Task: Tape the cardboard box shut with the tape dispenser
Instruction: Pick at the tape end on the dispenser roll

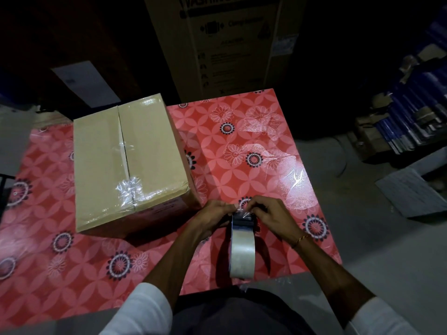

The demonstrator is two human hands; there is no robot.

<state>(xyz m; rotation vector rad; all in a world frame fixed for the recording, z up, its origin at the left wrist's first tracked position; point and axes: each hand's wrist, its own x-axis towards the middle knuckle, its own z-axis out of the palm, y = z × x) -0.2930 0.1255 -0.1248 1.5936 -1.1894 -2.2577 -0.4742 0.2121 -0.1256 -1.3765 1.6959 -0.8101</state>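
Roughly mid-task. Cardboard box [129, 165] sits on the left half of the counter [266, 146], flaps folded down and meeting along a centre seam. Some clear tape already shows: a crumpled shiny patch at the near end of the seam wrapping over the front edge, a small bit around mid-seam, and a glossy strip near the far edge. Seam looks slightly gapped in the middle, so no clean full-length run visible yet; judged not sealed.

Tape dispenser [242, 247] is off the box, near its front right corner, over the counter and close to the person's body, roll standing on edge. Left hand [212, 213] and right hand [271, 213] both sit at the dispenser head. Fingers [232, 207] of both hands are pinched nearly closed on the loose clear tape end at the blade, with the rest of each hand around the head. Likely freeing or re-threading the tape end.

Left to do, judged: pull a free tab, stick it on the box, run along the seam, cut, press down.
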